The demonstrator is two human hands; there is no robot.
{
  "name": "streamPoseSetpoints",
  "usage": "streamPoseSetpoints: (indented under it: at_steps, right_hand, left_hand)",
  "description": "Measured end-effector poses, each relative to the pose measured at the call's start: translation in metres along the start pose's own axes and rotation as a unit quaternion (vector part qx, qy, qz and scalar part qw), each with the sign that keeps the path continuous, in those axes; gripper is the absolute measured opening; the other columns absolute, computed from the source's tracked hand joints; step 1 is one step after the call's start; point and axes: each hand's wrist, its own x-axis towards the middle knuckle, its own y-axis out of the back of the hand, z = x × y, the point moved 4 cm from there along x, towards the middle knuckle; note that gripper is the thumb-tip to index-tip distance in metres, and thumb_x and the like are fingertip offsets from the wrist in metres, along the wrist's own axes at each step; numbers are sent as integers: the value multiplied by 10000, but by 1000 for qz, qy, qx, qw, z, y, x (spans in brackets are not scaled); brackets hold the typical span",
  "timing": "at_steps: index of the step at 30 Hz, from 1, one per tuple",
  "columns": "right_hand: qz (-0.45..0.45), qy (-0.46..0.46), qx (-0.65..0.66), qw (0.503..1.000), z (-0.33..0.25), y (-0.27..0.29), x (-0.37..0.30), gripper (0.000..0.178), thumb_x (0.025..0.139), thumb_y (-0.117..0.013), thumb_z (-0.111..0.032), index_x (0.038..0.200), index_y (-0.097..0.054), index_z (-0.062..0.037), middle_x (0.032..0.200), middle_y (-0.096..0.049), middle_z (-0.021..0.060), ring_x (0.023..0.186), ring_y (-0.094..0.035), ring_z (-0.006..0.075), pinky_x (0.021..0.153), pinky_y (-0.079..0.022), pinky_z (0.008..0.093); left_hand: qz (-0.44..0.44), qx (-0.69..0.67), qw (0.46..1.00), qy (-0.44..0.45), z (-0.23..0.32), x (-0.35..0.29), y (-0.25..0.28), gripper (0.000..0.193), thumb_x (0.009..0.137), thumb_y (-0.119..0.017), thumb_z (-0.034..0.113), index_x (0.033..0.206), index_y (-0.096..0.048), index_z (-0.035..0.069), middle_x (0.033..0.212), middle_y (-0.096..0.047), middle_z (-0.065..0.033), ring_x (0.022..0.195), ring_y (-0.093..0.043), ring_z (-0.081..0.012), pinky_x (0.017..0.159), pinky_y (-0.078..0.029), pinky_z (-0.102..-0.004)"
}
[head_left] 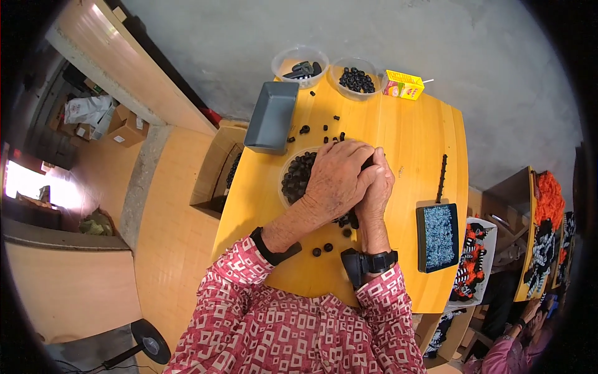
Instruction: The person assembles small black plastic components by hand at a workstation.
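My left hand (336, 174) and my right hand (377, 190) meet over the middle of the table, both with curled fingers pressed together. A bit of something dark shows between them, but the fingers hide what it is. Partly under my left hand stands a clear round bowl (283, 194) filled with small black plastic pieces (298, 174), rounded like caps or beads. More loose black pieces (328, 247) lie on the yellow wooden table (398, 243) near my wrists and beyond my fingers.
At the back stand a grey bin (271, 118), two clear tubs (299, 65) (356, 80) of black parts and a yellow drink carton (403, 85). On the right are a black-rimmed tray (437, 238) and a dark rod (442, 177). A cardboard box (208, 165) stands left; another person's hand (531, 315) shows lower right.
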Motion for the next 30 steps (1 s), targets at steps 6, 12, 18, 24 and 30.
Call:
streamPoseSetpoints:
  at_steps: [6,12,18,24,30]
  right_hand:
    - [25,5,-2,1000,5,9,4,395,1025,-510,-337,1088,-636,32,990,-635,58,903,-576,127,830,-488,280]
    - [37,47,-40,997,10,25,9,415,1012,-532,-359,1076,-635,38,1000,-637,64,921,-582,135,844,-487,286]
    - [10,111,-120,986,-1,18,4,477,973,-582,-412,1090,-628,48,1050,-641,84,978,-592,166,913,-470,307]
    - [42,126,-127,983,-6,24,3,369,1006,-535,-298,1070,-641,49,1065,-649,83,983,-598,170,922,-457,306]
    - [65,230,-279,930,-45,-12,-17,259,1015,-480,-128,1082,-651,55,1076,-654,132,1009,-596,192,922,-459,312]
  left_hand:
    - [-20,-36,999,12,5,4,-4,324,878,-634,288,1069,-604,27,1057,-641,-154,1015,-597,-339,912,-438,-442]
    - [-26,-84,996,6,11,9,-6,295,869,-637,256,1043,-606,19,1036,-646,-156,997,-604,-339,897,-450,-443]
    - [-37,-101,994,5,17,9,0,298,906,-603,239,1092,-630,8,1100,-662,-169,1046,-622,-345,929,-472,-429]
    - [0,-76,997,-33,26,11,17,252,895,-626,204,1055,-643,11,1086,-673,-159,1039,-634,-336,901,-494,-403]
    - [88,-179,974,104,1,21,61,189,911,-629,166,996,-672,2,924,-710,-109,875,-679,-227,767,-499,-297]
